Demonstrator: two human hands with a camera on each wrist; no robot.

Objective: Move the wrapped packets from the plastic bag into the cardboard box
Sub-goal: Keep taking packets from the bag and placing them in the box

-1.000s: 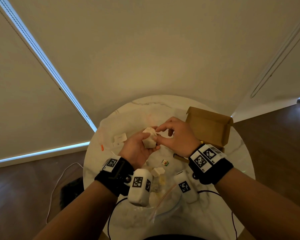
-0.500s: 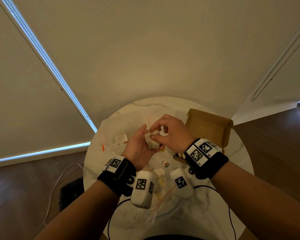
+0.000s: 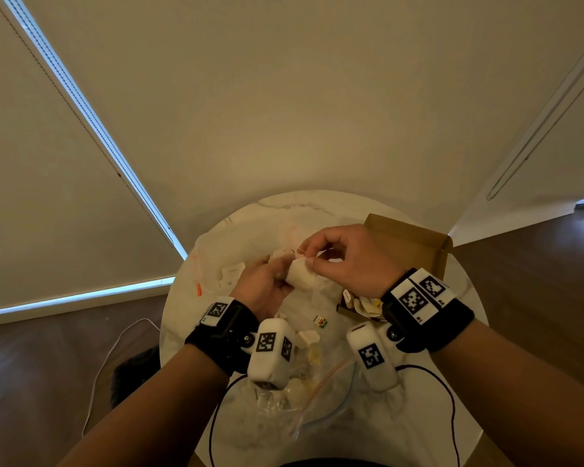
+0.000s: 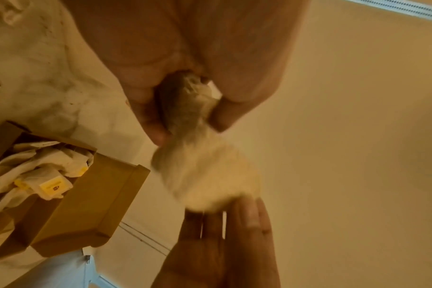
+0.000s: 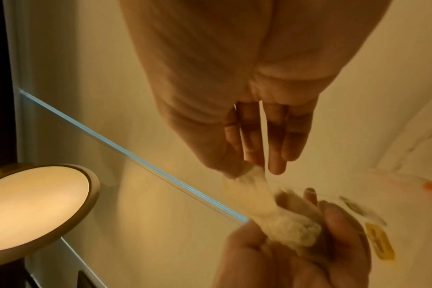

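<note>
Packet (image 3: 300, 276) sits between both my hands above the table (image 3: 317, 210), clear of bag (image 3: 321, 399) and box (image 3: 408, 241). My left hand (image 3: 262, 289) curls round its body to steady it, while my right hand (image 3: 348, 261) pinches the wrapper's loose end between thumb and fingers, probably to tidy it. The box stands just right of my hands, already holding several packets, so a short carry should do. More lie near the bag's mouth by my wrists.
</note>
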